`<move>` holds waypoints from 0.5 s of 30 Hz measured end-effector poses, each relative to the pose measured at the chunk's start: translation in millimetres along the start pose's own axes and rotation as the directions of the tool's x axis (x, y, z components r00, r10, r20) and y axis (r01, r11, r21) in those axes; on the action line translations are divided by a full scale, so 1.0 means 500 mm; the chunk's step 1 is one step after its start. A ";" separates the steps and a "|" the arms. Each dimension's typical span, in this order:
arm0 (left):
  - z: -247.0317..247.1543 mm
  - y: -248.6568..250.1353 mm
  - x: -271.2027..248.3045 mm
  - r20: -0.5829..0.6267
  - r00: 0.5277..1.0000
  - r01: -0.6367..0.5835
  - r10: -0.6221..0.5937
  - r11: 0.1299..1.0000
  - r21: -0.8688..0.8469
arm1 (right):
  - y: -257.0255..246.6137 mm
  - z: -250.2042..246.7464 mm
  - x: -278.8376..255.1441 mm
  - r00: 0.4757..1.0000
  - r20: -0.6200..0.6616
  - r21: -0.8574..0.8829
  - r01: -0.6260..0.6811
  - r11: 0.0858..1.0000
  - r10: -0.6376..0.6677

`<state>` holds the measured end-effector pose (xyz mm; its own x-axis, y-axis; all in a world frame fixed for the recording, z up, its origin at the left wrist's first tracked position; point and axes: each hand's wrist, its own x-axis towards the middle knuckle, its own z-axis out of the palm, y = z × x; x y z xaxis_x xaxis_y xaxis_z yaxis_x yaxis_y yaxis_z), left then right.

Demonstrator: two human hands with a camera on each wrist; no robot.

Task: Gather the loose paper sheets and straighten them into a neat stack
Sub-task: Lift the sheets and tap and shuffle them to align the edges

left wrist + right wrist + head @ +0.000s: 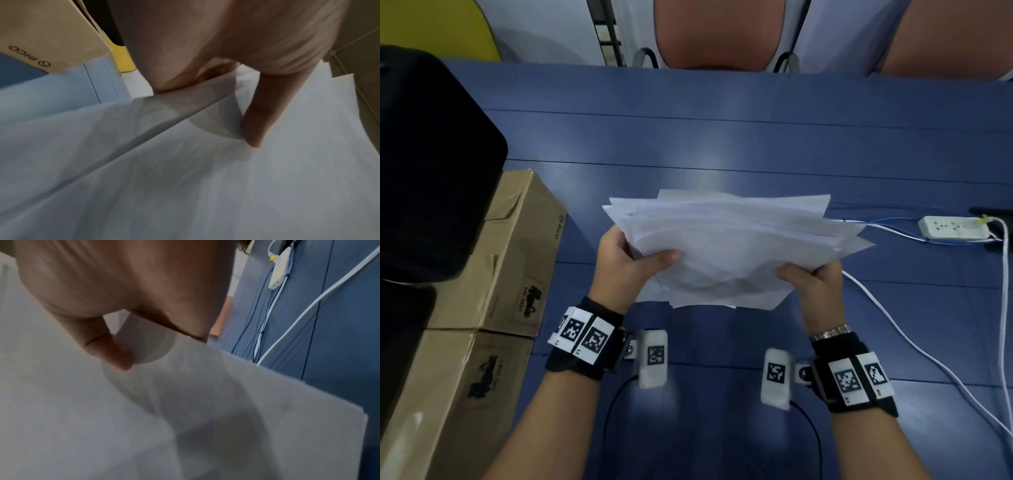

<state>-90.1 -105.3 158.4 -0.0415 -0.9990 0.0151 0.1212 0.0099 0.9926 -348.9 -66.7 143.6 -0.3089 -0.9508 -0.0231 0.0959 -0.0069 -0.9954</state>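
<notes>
White paper sheets form a ragged bundle held up over the blue desk, their edges fanned out and corners poking past each other at the far and right sides. The left hand grips the bundle's near left edge, thumb on top and fingers curled underneath; the right hand grips the near right edge the same way. Just left of the left hand stand two cardboard boxes against a black object. Well to the right lies a white power strip, with white and blue cables trailing across the desk.
</notes>
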 end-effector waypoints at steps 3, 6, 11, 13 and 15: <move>0.001 -0.001 0.005 0.035 0.999 -0.013 0.011 0.999 0.044 | 0.000 0.003 0.006 1.000 -0.005 -0.017 -0.025 1.000 0.024; 0.011 0.017 0.010 0.071 0.996 -0.060 0.059 0.998 0.014 | -0.020 0.016 0.012 1.000 -0.016 0.025 0.009 1.000 -0.009; 0.007 0.026 0.015 0.056 0.982 -0.181 0.179 0.983 0.036 | -0.028 0.014 0.023 0.996 -0.014 0.079 0.084 0.993 -0.083; -0.007 0.004 0.012 0.053 0.992 -0.114 0.113 0.993 0.017 | -0.007 0.007 0.023 0.999 -0.025 0.059 0.026 0.998 -0.025; -0.014 -0.026 0.006 0.029 0.999 0.022 -0.021 1.000 -0.007 | 0.019 0.003 0.023 0.998 -0.003 0.008 -0.059 0.998 0.060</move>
<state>-84.7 -108.6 144.8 -0.0728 -0.9973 -0.0027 0.1269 -0.0120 0.9918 -349.9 -78.2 134.2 -0.3055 -0.9486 -0.0826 0.1220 0.0470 -0.9914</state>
